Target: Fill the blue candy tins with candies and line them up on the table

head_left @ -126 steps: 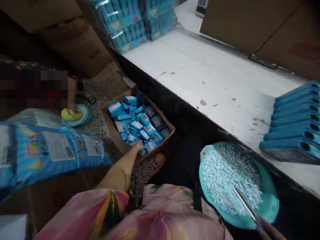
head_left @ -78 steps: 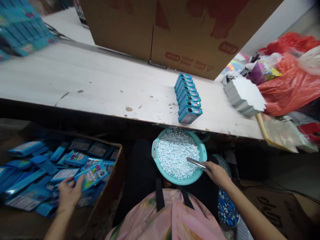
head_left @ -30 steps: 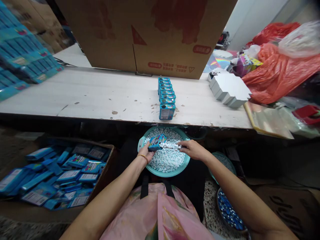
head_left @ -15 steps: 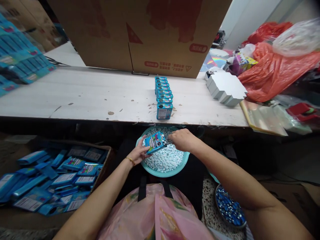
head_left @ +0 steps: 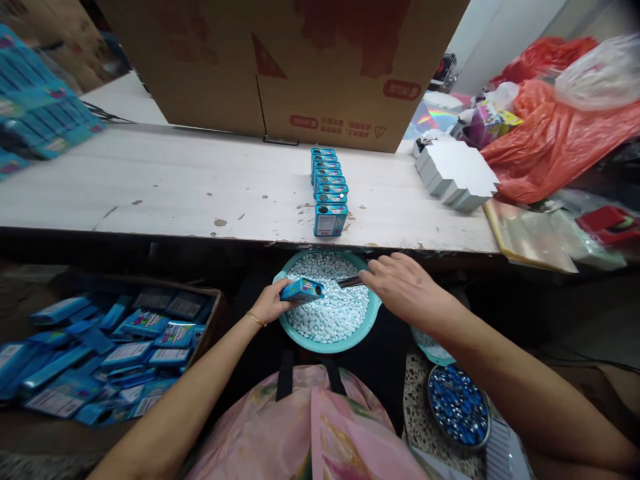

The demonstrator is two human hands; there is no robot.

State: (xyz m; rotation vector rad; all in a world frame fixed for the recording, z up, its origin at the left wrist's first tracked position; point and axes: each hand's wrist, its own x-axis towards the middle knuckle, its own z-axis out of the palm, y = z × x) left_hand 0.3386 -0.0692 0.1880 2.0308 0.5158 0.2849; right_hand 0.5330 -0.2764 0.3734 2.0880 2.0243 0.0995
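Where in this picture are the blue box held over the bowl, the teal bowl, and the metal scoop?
blue box [head_left: 301,291], head view, its long side face.
teal bowl [head_left: 324,347], head view, its near rim.
metal scoop [head_left: 351,282], head view, its visible middle.

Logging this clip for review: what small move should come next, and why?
Probably dip the scoop into the pellets: the left hand holds a blue box over the basin, open end toward the scoop, which lies on the pellets under the right hand.
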